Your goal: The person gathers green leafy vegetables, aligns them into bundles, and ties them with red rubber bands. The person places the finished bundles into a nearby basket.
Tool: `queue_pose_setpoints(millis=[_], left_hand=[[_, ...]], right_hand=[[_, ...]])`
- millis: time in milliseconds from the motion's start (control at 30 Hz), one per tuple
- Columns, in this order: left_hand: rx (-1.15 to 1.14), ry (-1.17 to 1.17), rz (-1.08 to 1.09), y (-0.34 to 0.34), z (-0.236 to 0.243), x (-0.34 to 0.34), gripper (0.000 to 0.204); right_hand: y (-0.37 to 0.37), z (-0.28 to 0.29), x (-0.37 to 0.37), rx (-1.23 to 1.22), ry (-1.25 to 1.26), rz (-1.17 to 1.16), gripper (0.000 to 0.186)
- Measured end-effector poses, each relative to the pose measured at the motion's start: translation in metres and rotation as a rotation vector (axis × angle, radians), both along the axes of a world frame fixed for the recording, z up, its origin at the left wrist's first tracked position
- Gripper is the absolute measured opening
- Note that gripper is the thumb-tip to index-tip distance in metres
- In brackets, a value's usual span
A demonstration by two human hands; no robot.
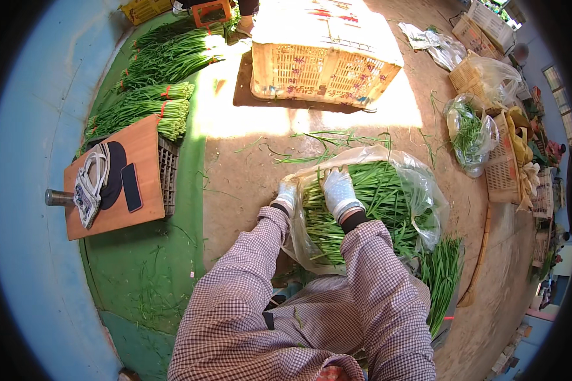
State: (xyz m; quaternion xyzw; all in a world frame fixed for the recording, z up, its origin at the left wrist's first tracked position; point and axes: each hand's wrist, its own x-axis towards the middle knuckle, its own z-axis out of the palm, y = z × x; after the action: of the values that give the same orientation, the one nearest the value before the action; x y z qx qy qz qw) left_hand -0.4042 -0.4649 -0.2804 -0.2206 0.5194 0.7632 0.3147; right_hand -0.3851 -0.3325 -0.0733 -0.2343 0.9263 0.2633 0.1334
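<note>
A large clear plastic bag (429,190) lies open in front of me, filled with loose garlic chives (378,190). The pale stalk ends point toward the bag's left side. My left hand (287,194), in a whitish glove, is closed on the bag's left rim. Over the upper left part of the chives lies my gloved right hand (339,190), its fingers curled down on them; the fingertips are partly hidden. More chives (442,276) rest beside my right leg, outside the bag.
Tied bundles of chives (171,54) lie on a green mat (152,254) at the left. A board (149,152) on a crate carries a phone (131,187) and a cap (113,174). Ahead stands a yellow crate (324,73). Another bag of greens (469,136) and crates line the right.
</note>
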Motion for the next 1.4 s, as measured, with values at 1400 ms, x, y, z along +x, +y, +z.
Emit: queue_pose_setpoints(millis=[1400], left_hand=[[0.152,1.028,-0.124,0.057,0.253,0.100,0.048]], right_hand=[[0.084,0.106,0.078,-1.079,0.300,-0.062,0.051]])
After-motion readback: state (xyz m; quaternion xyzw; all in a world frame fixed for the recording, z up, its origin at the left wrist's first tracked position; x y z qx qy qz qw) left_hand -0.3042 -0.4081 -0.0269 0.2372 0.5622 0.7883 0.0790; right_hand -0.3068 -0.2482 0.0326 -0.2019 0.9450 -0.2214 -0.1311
